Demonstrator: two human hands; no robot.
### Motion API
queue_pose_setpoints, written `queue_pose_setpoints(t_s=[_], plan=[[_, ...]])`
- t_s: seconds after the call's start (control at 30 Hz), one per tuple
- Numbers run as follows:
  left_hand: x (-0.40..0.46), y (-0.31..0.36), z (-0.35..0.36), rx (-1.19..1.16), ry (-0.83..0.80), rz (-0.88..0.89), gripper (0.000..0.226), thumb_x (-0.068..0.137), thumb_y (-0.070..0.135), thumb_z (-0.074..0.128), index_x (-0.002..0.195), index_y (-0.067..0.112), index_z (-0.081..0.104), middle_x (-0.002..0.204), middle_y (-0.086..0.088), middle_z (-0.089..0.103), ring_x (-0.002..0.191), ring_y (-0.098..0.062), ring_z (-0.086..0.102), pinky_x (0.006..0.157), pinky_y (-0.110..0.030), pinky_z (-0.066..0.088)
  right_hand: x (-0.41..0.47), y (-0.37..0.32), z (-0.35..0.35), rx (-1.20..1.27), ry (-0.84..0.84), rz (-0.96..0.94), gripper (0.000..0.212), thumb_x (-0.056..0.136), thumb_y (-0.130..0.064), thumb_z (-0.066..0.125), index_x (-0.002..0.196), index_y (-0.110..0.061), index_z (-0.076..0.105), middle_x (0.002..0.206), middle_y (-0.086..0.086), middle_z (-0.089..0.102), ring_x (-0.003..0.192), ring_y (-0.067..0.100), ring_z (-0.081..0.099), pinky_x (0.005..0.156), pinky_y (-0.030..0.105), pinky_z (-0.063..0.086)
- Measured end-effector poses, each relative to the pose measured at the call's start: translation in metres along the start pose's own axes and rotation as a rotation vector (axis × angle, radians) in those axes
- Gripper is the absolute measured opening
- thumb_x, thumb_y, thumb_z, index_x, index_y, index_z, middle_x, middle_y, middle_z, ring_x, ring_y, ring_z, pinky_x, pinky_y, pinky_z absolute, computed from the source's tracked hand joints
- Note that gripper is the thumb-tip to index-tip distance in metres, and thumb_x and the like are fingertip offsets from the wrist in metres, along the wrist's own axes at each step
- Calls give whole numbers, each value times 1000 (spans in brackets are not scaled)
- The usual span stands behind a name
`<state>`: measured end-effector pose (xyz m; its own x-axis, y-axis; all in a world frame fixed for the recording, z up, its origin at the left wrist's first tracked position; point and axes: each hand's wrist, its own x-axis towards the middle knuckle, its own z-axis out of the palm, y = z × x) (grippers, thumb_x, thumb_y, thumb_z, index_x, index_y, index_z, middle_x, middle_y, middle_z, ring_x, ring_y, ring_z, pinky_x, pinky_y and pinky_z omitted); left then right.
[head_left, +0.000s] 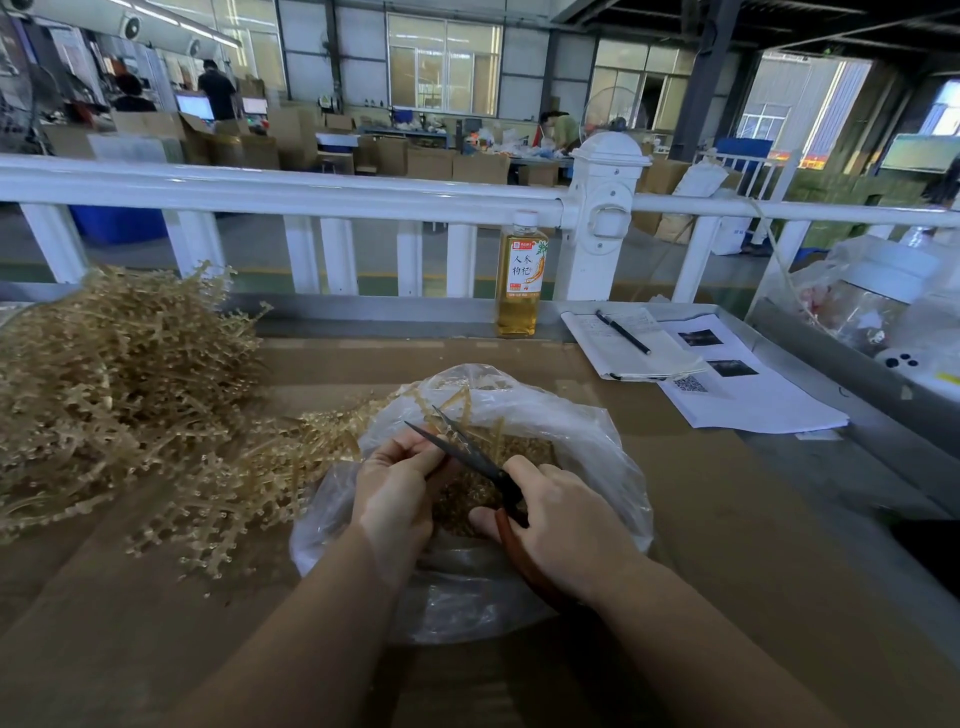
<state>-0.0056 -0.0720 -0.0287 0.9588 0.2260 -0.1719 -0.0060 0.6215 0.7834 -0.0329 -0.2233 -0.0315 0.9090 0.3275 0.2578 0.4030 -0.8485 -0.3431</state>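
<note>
My right hand (563, 525) grips black scissors (470, 454) with red-brown handles; the blades stand parted over an open clear plastic bag (587, 447). My left hand (397, 491) pinches a tan branched plastic sprig close to the blades, its held part hidden by my fingers. Small tan cut pieces (467, 499) lie inside the bag. A big heap of the same tan branched sprigs (119, 395) covers the left of the brown cardboard-covered table (701, 519) and reaches to the bag.
A bottle of amber drink (519, 275) stands at the table's back edge by a white railing (322, 192). At the right lie a notebook with a pen (623, 332) and printed sheets (743, 384). Plastic-wrapped goods (878, 306) sit far right.
</note>
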Motion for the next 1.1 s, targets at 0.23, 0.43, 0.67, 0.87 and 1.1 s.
queue_pose_setpoints(t_s=[0.23,0.43,0.67,0.87,1.1], plan=[[-2,0,-2,53,-43,-21,26,89,-15,45,74,3,57,59,-2,66,61,-12,66,58,-19,56,2,-2,0,-1,0,16,45,88,-65,43,111,-26,45,100,1,57,99,20,54,80,30,41],[-1,2,-5,39,-74,-64,23,89,-15,45,76,1,56,61,-3,68,64,-14,68,55,-20,56,1,-1,3,-13,7,12,42,89,-64,43,108,-27,45,95,-1,56,93,18,55,72,26,37],[1,2,-7,11,-112,-92,21,88,-15,47,79,0,57,63,-5,69,61,-12,69,55,-19,55,-2,0,4,-15,37,-12,36,90,-63,42,101,-28,43,89,-2,55,82,17,55,69,28,39],[3,1,-9,38,-141,-121,22,88,-14,47,77,3,56,64,-4,68,60,-11,68,54,-18,54,-1,0,5,-4,56,-14,38,90,-63,41,103,-28,42,89,-3,53,84,16,53,69,27,38],[5,0,-9,61,-126,-146,20,89,-12,48,79,4,55,76,-9,63,64,-13,66,54,-18,54,0,1,6,17,30,-25,31,91,-62,41,95,-31,36,86,-3,54,78,16,52,67,27,37]])
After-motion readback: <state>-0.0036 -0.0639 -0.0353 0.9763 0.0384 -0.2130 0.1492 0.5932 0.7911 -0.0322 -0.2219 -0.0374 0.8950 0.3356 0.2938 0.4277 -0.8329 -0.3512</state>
